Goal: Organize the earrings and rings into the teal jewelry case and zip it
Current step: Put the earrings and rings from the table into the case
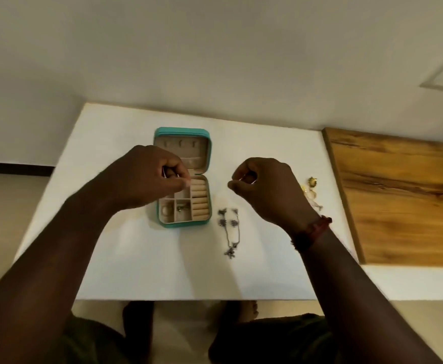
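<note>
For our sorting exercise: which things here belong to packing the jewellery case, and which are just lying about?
Job: teal jewelry case; silver jewelry beside it; gold jewelry by the right hand.
Lying about: wooden board; red wristband.

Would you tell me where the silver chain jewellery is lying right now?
In the head view the silver chain jewellery lies on the white table, just right of the open teal jewelry case, nearer the person than the right hand.
</note>
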